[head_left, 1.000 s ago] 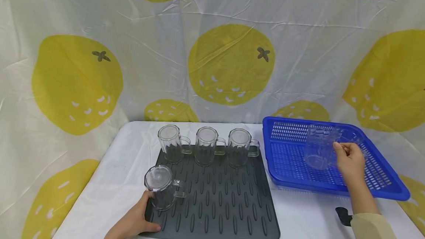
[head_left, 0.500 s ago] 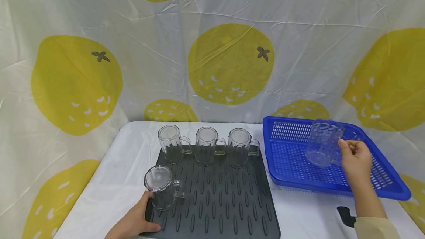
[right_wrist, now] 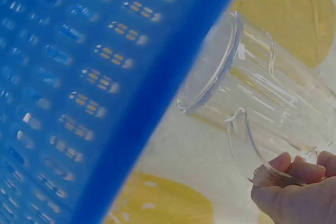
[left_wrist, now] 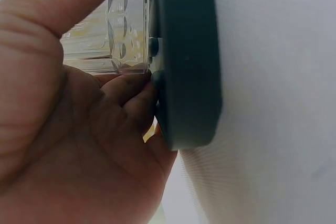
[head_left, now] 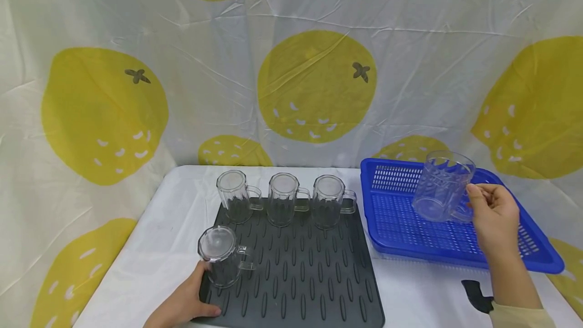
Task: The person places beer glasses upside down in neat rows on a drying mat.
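Note:
My right hand (head_left: 496, 216) pinches the handle of a clear glass mug (head_left: 443, 186), fingers and thumb meeting on it. The mug tilts over the blue plastic basket (head_left: 371, 216), its wide mouth upward. In the right wrist view, the mug's round base (right_wrist: 210, 66) overlaps the basket's rim. My left hand (head_left: 184, 297) lies at the near left corner of a dark grey ribbed mat (head_left: 296, 267), thumb spread on the mat. Its fingertips touch the low side of a faceted glass mug (head_left: 220, 257), which stands upside down there, handle to the right.
Three more upside-down glass mugs stand in a row along the mat's far edge: the left mug (head_left: 234, 196), the middle mug (head_left: 283, 199) and the right mug (head_left: 328, 201). A black curved piece (head_left: 477, 295) shows beside my right sleeve. A lemon-print curtain (head_left: 319, 4) hangs behind the white table.
My right hand has risen slightly and shifted right, lifting the mug within the basket area and tilting it. My left hand and the mugs on the mat have stayed put.

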Demonstrator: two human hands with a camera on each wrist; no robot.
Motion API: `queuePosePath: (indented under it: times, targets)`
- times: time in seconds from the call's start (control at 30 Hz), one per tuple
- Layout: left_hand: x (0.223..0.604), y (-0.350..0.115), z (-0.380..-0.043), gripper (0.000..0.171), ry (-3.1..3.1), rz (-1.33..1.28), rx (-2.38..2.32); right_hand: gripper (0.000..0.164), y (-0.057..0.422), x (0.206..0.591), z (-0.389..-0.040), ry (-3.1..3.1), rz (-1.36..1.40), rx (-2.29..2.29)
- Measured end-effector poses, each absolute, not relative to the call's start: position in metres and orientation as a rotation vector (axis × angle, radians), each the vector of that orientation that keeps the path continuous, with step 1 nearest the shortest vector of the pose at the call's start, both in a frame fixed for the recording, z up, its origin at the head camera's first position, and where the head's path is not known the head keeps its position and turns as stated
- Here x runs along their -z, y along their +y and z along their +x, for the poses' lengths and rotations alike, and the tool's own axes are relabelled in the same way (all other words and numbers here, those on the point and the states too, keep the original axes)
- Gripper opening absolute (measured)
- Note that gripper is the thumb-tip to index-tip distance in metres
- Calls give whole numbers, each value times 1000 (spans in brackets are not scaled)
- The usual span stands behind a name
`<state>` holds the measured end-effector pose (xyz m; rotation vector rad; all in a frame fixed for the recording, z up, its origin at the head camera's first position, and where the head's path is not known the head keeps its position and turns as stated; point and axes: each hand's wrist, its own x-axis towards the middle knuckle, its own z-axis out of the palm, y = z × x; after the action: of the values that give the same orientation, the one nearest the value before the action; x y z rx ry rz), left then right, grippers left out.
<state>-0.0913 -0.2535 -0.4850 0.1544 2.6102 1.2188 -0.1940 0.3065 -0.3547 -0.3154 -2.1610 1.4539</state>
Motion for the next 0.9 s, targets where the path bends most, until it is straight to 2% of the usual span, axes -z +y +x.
queuePosePath:
  times: [0.5, 0.9]
  targets:
    - [483, -254, -91, 95, 2658, 173, -1162, 7, 284, 333, -172, -2164, -132, -1457]
    - [484, -254, -90, 93, 2659, 198, -1159, 10, 263, 330, -163, -2171, -19, -1385]
